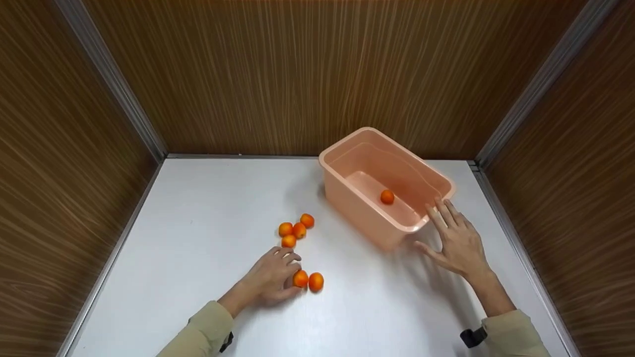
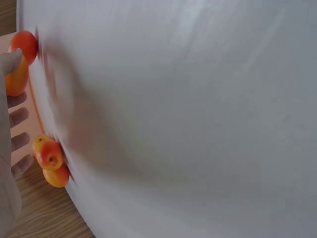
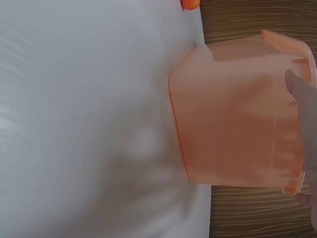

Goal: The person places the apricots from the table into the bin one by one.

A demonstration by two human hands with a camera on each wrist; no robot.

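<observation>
While both hands lie on the white table:
Left hand: fingers curled round one orange fruit, second fruit touching at 3 o'clock.
Right hand: fingers straight and spread, fingertips at the tub's near rim.
Loose fruit cluster: four, at 12 o'clock from left hand.
Pink tub: at 1 o'clock, one fruit in tub.

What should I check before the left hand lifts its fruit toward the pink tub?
1. Grip: left hand has fingers curled round one orange fruit. Ok.
2. Neighbour: a second fruit lies touching the gripped one and may roll when it lifts. Not ok.
3. Tub steadied: right hand is open, fingertips at the near rim of the pink tub; firm contact cannot tell.
4. Room inside: only one fruit lies on the tub floor. Ok.
5. Path: bare white table between hand and tub. Ok.
6. Remaining: cluster of four fruits sits apart beyond the left hand. Ok.
</observation>
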